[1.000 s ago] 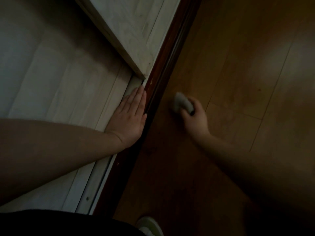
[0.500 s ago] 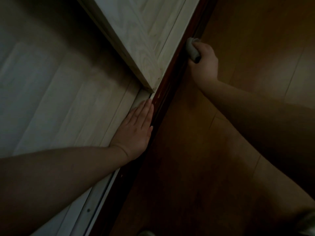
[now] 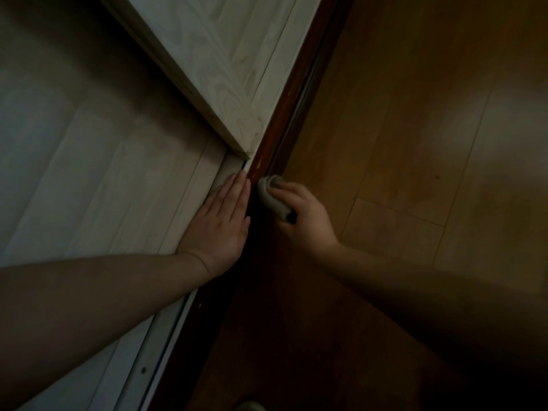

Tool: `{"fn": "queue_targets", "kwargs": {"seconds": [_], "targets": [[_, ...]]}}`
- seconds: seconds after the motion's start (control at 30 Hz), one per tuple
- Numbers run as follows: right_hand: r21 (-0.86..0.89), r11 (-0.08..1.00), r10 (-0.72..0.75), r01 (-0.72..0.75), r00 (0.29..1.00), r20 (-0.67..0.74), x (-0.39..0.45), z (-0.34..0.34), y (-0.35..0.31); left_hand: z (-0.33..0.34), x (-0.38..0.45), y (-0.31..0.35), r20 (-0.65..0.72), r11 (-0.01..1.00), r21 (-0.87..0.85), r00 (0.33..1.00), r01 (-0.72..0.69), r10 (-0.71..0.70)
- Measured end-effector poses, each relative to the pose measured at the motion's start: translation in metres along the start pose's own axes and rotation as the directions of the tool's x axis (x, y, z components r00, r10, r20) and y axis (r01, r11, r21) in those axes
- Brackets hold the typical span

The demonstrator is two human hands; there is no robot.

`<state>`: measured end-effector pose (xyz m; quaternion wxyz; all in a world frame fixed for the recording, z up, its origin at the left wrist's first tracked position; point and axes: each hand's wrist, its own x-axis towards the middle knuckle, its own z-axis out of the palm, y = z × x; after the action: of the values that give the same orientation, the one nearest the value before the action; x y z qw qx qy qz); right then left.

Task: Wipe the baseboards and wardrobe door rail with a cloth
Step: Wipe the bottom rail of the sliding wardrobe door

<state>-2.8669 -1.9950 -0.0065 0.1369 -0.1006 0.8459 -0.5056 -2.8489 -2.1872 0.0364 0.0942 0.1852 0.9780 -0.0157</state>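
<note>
The room is dim. My right hand point(image 3: 305, 216) grips a folded grey cloth point(image 3: 270, 200) and holds it against the dark red-brown baseboard strip point(image 3: 292, 96) that runs diagonally between the wardrobe and the floor. My left hand point(image 3: 221, 223) lies flat, fingers straight and together, on the pale wardrobe rail point(image 3: 166, 333) just left of that strip. The two hands are side by side, a little apart. A light wood-grain sliding door point(image 3: 219, 54) ends just above my left fingertips.
Brown wood-plank floor point(image 3: 415, 129) fills the right half. The pale wardrobe bottom panel point(image 3: 89, 173) fills the left. A small screw point(image 3: 143, 370) sits in the rail near the bottom. Something pale point(image 3: 249, 406) shows at the lower edge, too dark to identify.
My right hand with the cloth has come back down along the baseboard from farther up, and now sits beside my left hand. My left hand has stayed flat on the rail.
</note>
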Motion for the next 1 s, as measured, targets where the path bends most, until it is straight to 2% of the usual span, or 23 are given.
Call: {"fn": "queue_targets", "kwargs": {"seconds": [0.07,0.2,0.33,0.4,0.53,0.67,0.77,0.83,0.9,1.0], "targets": [[-0.012,1.0,0.0,0.001,0.999,0.054,-0.015,0.009,-0.001,-0.001,0.0,0.0,-0.002,1.0,-0.008,1.0,0.001,-0.001],[0.037,0.998,0.056,-0.057,0.997,0.044,-0.035,0.028,-0.007,-0.011,0.009,0.003,-0.044,0.999,-0.048,0.999,-0.007,0.005],[0.024,0.999,0.024,-0.026,0.993,0.113,-0.055,0.039,-0.013,-0.023,0.027,0.012,-0.086,0.972,0.044,0.969,-0.229,0.232],[0.037,0.999,-0.003,-0.002,0.988,0.156,-0.063,0.041,-0.013,-0.025,0.034,0.019,-0.053,0.966,0.069,0.966,-0.249,0.253],[0.059,0.997,-0.057,0.044,0.968,0.244,-0.072,0.043,-0.008,-0.028,0.06,0.024,0.051,0.981,0.081,0.984,-0.176,0.172],[0.079,0.993,-0.113,0.092,0.936,0.333,-0.079,0.036,0.002,-0.036,0.099,0.024,0.176,0.912,0.312,0.96,-0.265,0.218],[0.079,0.996,-0.062,0.043,0.964,0.258,-0.078,0.017,0.019,-0.046,0.123,0.038,0.214,0.892,0.402,0.968,-0.207,0.129],[0.101,0.993,0.043,-0.054,0.993,0.113,-0.07,-0.003,0.033,-0.053,0.137,0.048,0.239,0.898,0.42,0.971,-0.13,0.029],[0.095,0.988,0.124,-0.124,0.992,0.0,-0.058,-0.026,0.045,-0.059,0.15,0.054,0.253,0.896,0.443,0.964,-0.038,-0.084],[0.075,0.989,0.138,-0.13,0.984,-0.116,-0.039,-0.058,0.055,-0.065,0.167,0.05,0.222,0.783,0.621,0.965,-0.029,-0.141]]}}
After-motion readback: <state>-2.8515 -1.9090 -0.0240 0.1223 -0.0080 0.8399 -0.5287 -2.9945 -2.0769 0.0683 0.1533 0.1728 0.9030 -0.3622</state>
